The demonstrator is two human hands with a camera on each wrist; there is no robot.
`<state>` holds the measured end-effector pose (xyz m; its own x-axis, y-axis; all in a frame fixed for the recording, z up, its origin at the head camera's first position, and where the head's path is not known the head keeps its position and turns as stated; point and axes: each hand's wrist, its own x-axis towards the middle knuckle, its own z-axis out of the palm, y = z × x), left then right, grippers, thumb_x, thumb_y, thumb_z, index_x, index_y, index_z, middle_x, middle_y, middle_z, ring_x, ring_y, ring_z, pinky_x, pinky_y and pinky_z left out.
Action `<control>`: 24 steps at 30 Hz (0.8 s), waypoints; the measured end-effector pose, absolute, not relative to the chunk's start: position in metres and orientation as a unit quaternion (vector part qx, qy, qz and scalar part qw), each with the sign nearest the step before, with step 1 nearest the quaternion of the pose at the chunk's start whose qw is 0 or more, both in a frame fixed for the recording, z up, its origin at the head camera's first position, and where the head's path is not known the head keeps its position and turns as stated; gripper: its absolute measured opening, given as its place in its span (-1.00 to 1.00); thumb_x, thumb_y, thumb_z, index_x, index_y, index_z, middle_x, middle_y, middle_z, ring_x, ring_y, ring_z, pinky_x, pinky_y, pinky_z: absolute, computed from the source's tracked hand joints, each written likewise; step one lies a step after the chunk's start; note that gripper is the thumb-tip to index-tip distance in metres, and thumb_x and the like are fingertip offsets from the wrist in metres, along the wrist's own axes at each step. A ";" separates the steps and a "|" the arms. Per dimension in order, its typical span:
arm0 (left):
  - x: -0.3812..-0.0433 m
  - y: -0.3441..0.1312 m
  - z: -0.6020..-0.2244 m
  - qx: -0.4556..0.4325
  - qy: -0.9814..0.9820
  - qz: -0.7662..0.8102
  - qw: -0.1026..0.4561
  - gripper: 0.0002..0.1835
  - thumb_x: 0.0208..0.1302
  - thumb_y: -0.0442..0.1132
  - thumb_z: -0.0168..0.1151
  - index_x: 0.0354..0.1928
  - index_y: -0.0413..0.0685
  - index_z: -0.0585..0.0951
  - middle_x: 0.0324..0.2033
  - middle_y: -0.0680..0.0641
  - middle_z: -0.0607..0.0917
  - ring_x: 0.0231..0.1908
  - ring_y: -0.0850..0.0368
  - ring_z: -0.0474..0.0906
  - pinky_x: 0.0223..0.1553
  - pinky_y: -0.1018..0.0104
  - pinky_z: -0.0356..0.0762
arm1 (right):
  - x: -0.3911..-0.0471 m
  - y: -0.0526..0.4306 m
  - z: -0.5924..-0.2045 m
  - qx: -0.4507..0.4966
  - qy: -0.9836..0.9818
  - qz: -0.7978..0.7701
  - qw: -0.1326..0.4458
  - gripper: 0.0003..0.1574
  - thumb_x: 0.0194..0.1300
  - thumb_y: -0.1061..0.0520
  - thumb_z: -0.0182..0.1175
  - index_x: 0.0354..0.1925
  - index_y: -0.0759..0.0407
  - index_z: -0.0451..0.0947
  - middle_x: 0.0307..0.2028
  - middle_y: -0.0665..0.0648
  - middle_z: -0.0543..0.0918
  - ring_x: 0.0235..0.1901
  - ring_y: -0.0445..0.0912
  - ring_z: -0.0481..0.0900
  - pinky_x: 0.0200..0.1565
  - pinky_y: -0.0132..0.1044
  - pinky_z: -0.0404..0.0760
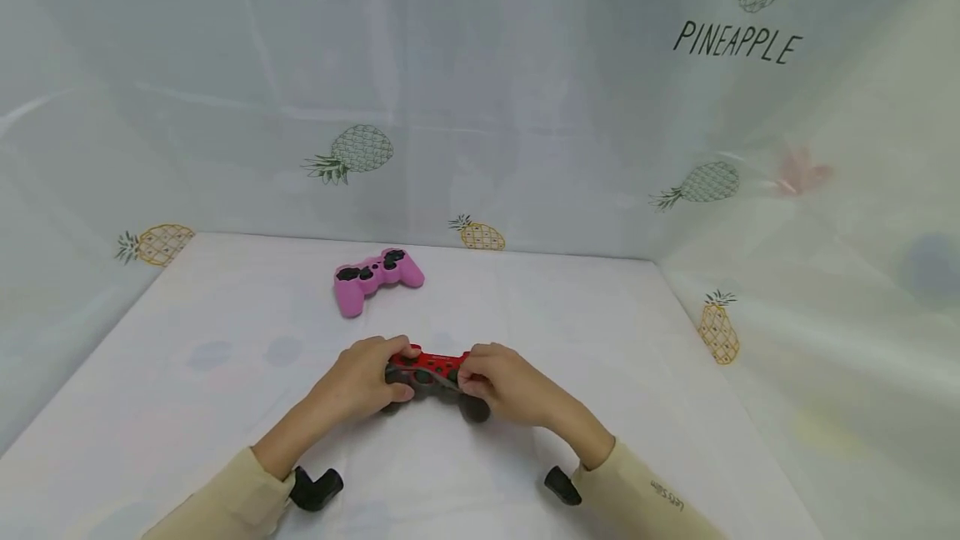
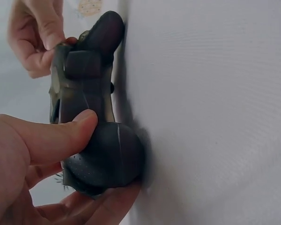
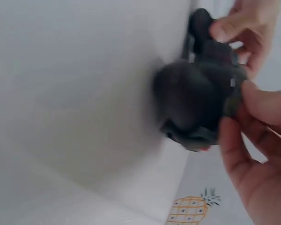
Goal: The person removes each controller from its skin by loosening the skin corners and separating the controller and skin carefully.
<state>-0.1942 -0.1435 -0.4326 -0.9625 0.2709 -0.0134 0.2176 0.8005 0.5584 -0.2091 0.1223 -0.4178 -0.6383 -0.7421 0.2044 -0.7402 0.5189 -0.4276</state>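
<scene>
Red controller (image 1: 432, 375): left hand (image 1: 365, 375) clamped on its left end, right hand (image 1: 510, 383) pinching its right edge. Advisable: brace left end, work right edge evenly.

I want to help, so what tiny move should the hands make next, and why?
Maybe the right hand should work the cover along the nearest handle: the cover looks loose there, those fingers pinch near its edge, and the left hand grips the controller.

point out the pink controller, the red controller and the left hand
pink controller (image 1: 380, 273): head view, middle of its body
red controller (image 1: 437, 364): head view, on its red face
left hand (image 1: 366, 377): head view, back of the hand
</scene>
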 end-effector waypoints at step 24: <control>-0.195 -0.148 -0.429 0.149 0.899 0.398 0.110 -0.36 0.35 -0.14 0.52 0.40 0.16 0.47 -0.13 -0.08 0.67 -0.30 0.06 0.45 -0.26 0.15 0.39 | -0.210 0.106 -0.412 -0.358 0.900 -0.243 -0.047 -0.80 0.38 0.12 0.47 -0.05 0.09 0.73 -0.23 -0.04 0.67 -0.21 -0.17 0.52 -0.11 -0.27 0.57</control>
<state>-0.1948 -0.1480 -0.4288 -0.9316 0.3547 -0.0794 0.1795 0.6390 0.7479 -0.2098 0.1057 -0.4118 -0.7395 -0.6215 0.2587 -0.6673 0.6262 -0.4032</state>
